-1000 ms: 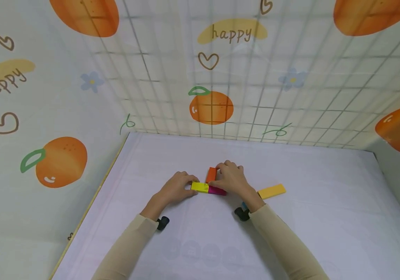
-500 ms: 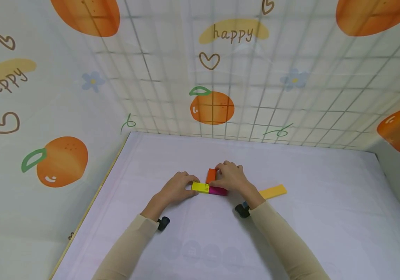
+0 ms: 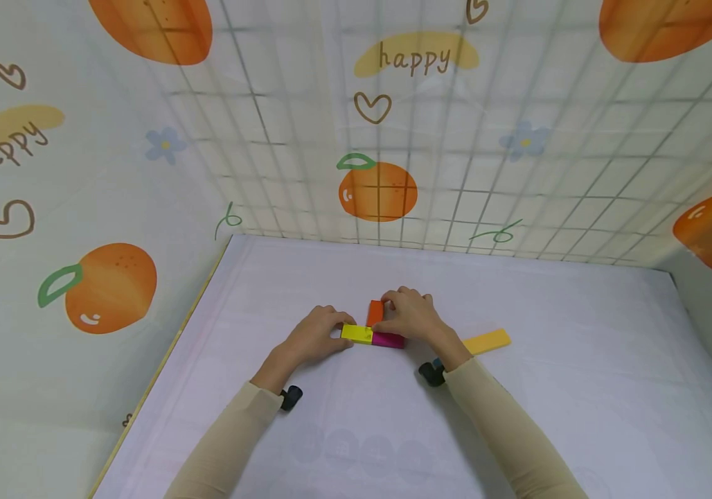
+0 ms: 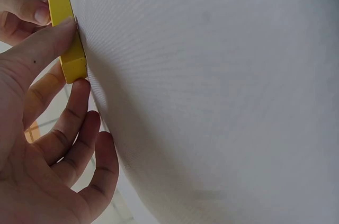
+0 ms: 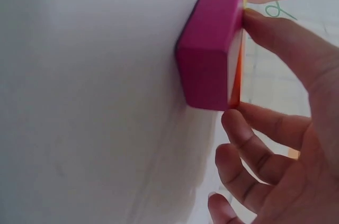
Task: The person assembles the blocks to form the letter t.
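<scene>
A bright yellow block point(image 3: 354, 334) and a magenta block point(image 3: 390, 340) lie end to end in a row on the white table. Behind their junction, an orange block point(image 3: 375, 312) extends away at roughly a right angle. My left hand point(image 3: 315, 336) pinches the yellow block's left end between thumb and index finger; the left wrist view shows the thumb along the block's side point(image 4: 75, 68). My right hand point(image 3: 412, 315) reaches over the magenta block, thumb at the orange block's near end and fingers at its right side. In the right wrist view the magenta block point(image 5: 204, 75) mostly covers the orange one point(image 5: 236, 89).
To the right lies an amber-yellow block point(image 3: 487, 342), its left end behind the right wrist. A bit of blue point(image 3: 437, 362) shows beside the black wrist camera point(image 3: 432, 375). A printed cloth wall point(image 3: 306, 173) rises at the table's back edge.
</scene>
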Available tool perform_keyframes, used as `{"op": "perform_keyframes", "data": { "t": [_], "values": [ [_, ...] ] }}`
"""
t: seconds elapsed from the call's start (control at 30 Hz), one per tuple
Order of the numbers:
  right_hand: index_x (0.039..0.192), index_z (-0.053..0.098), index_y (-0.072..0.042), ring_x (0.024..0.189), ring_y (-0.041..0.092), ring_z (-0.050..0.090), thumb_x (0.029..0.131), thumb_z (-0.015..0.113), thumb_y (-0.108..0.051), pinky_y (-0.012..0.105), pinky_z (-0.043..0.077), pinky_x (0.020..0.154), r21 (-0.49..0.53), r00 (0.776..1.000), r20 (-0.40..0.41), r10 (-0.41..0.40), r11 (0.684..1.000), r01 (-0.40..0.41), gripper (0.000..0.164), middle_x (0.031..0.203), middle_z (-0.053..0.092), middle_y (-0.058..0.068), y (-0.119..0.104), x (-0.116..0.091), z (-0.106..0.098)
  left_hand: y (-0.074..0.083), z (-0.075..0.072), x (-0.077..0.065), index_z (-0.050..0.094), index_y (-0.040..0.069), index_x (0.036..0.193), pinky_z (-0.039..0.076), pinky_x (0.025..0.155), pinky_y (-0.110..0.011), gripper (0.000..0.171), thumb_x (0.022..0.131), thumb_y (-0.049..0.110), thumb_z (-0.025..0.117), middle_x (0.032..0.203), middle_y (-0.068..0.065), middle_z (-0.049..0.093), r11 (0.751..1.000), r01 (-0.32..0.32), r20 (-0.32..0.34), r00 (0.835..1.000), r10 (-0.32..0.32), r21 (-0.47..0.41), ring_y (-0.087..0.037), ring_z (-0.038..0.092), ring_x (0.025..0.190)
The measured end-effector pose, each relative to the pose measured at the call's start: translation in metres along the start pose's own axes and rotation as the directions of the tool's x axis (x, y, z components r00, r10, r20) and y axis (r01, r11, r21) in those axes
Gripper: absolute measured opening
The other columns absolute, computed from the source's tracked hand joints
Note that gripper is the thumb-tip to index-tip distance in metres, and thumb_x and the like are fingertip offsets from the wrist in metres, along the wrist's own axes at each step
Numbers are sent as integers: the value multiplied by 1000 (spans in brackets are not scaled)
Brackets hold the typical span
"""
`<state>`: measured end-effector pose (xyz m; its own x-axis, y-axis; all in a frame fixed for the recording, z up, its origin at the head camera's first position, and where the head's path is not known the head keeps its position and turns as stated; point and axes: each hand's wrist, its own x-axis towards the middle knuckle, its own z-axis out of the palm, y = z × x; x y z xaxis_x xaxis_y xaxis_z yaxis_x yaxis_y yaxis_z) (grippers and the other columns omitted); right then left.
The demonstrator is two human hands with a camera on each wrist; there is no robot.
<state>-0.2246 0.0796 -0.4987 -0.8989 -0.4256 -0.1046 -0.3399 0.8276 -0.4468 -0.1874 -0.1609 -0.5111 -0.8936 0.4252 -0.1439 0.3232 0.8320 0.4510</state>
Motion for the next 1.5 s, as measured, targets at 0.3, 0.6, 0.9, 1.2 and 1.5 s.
{"op": "perform_keyframes", "data": {
  "t": [0.3, 0.6, 0.9, 1.2, 1.5],
  "values": [
    [126, 68, -12, 96, 19, 56, 78, 81, -52, 51, 40, 84, 6, 1000, 3, 9, 1000, -10, 64, 103, 63, 2, 1, -1, 0, 1, 0, 0, 69, 25, 122, 45, 88, -36, 35, 88, 30, 78, 108, 5, 59, 1000, -5, 0, 1000, 5, -4, -16, 50, 100],
    [125, 67, -11, 97, 20, 56, 78, 81, -51, 52, 41, 84, 8, 1000, 13, 3, 1000, -3, 64, 103, 64, 3, 2, -1, -1, 2, 0, 0, 70, 24, 121, 45, 87, -35, 35, 88, 30, 78, 107, 4, 59, 1000, -17, -2, 1000, 17, -6, -16, 50, 99],
    [127, 66, -12, 97, 20, 57, 81, 78, -51, 54, 41, 87, 70, 999, -28, 19, 997, -17, 62, 102, 64, 2, 4, -10, -8, 4, -1, 0, 70, 24, 123, 45, 89, -36, 36, 88, 30, 78, 108, 4, 61, 1000, -12, 3, 1000, 12, 6, -16, 50, 100],
    [127, 66, -7, 90, 23, 58, 87, 76, -43, 50, 39, 83, 138, 991, -133, 15, 990, 3, 55, 100, 64, 6, 9, -43, -22, 5, -1, 0, 69, 23, 124, 46, 89, -36, 38, 88, 30, 78, 108, 4, 60, 1000, 6, 5, 1000, -6, 8, -17, 50, 101],
    [124, 67, -6, 77, 17, 52, 88, 76, -40, 45, 37, 76, 187, 973, -228, 43, 982, 0, 50, 95, 63, 3, 17, -80, -20, 4, -1, 0, 70, 24, 124, 45, 88, -33, 38, 88, 29, 79, 108, 5, 60, 1000, 7, -8, 1000, -7, 23, -15, 49, 100]
  ]
}}
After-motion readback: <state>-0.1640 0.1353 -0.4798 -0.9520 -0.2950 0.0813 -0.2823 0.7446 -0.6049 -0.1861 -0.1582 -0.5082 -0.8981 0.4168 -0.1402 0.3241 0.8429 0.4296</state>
